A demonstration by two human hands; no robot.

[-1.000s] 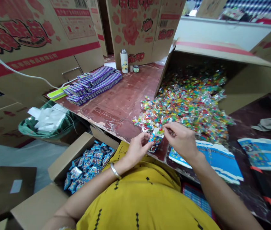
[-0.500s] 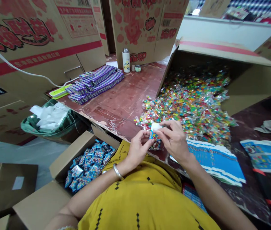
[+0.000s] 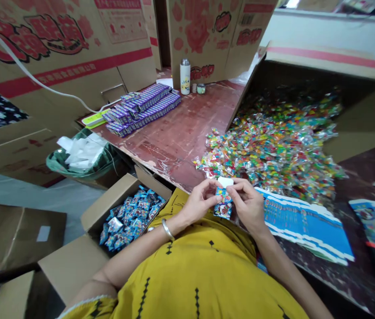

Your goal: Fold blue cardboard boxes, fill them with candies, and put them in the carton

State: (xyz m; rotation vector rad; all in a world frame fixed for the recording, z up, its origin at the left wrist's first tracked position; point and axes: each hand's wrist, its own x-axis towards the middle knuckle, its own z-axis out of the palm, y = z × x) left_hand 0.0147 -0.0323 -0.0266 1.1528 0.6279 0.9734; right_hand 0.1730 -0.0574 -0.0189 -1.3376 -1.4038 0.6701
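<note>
A small blue printed candy box (image 3: 223, 206) with a white flap at its top is held in front of my body, just off the table edge. My left hand (image 3: 201, 201) pinches its left side between thumb and fingers. On the right side, my right hand (image 3: 247, 203) grips it near the flap with thumb and fingertips. Beyond my hands lies a heap of colourful wrapped candies (image 3: 273, 146) spilling from a tipped carton (image 3: 356, 128). Beside my right hand is a fanned stack of flat blue printed card blanks (image 3: 307, 226).
An open carton (image 3: 110, 206) of small blue packets (image 3: 134, 217) stands low at left. Behind it is a green-lined bin (image 3: 57, 161) with white scraps. Purple boxes (image 3: 147, 106) and a white bottle (image 3: 185, 77) stand on the red table (image 3: 194, 119). Large cartons (image 3: 74, 48) rise behind.
The box has turned so its printed front shows more fully, and its white flap stands above my fingertips. The whole view has shifted a little, so most things sit further right.
</note>
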